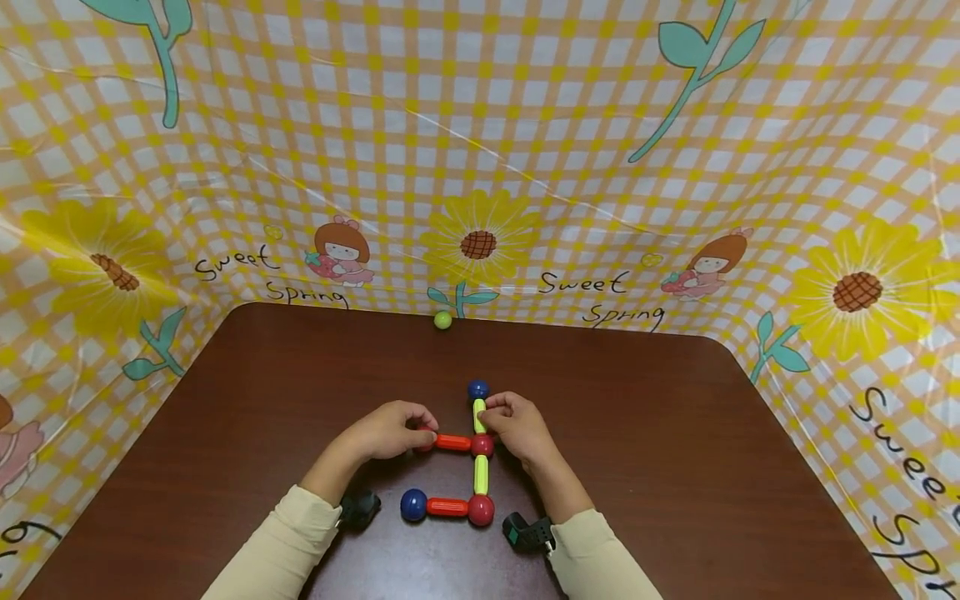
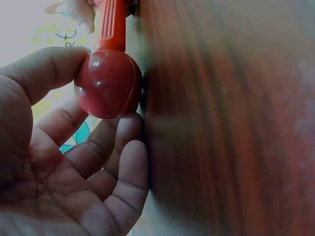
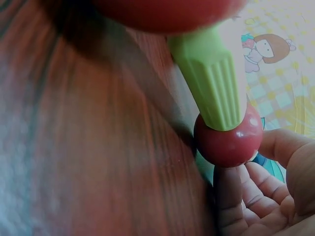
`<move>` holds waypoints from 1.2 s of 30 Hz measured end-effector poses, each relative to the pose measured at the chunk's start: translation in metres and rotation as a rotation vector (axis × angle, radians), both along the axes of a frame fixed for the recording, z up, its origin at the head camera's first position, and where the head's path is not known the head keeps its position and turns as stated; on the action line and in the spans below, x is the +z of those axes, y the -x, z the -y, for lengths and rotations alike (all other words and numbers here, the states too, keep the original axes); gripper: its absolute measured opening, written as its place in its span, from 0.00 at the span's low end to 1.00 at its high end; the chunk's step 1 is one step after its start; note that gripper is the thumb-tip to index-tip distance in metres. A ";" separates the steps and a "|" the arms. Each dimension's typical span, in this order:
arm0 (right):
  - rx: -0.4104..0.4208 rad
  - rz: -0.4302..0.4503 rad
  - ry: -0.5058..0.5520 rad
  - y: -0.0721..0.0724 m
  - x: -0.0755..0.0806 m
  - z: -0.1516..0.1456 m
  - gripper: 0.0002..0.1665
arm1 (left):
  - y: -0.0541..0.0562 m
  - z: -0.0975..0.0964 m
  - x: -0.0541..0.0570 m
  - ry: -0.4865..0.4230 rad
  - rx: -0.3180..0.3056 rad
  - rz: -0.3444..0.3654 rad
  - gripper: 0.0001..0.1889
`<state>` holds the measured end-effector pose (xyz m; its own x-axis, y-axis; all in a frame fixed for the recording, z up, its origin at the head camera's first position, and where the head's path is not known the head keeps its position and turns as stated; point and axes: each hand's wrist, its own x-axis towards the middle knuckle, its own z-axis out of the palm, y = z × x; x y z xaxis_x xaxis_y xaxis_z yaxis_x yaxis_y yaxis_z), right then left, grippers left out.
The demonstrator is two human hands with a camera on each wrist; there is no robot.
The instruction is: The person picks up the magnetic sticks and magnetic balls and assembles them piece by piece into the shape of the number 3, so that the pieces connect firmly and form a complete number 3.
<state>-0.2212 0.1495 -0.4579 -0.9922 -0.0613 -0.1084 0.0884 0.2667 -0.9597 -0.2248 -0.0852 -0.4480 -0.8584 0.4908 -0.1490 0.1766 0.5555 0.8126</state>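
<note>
A flat F-like figure of balls and rods lies on the table. My left hand pinches a red ball at the left end of the upper red rod. That rod meets the middle red ball. Above it, my right hand holds the upper yellow-green rod, topped by a blue ball; the grip is partly hidden in the right wrist view. A lower yellow-green rod runs to another red ball, joined by a red rod to a blue ball.
A small light-green ball sits at the back edge of the dark brown table. Behind and beside the table hangs a checked cloth with sunflowers. Dark straps with devices are worn on both wrists.
</note>
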 end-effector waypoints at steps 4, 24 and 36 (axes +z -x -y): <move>-0.004 0.002 -0.018 0.000 0.002 0.000 0.13 | -0.002 0.000 0.000 -0.026 0.000 -0.013 0.04; -0.028 -0.006 -0.108 0.002 -0.003 -0.001 0.10 | -0.002 0.001 -0.002 -0.029 -0.005 -0.034 0.03; -0.009 -0.012 -0.137 0.000 -0.003 0.000 0.10 | -0.002 0.004 -0.002 -0.008 -0.026 -0.055 0.04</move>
<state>-0.2214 0.1497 -0.4605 -0.9939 -0.0379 -0.1034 0.0802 0.3942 -0.9155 -0.2230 -0.0897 -0.4497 -0.8521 0.5142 -0.0979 0.2357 0.5439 0.8053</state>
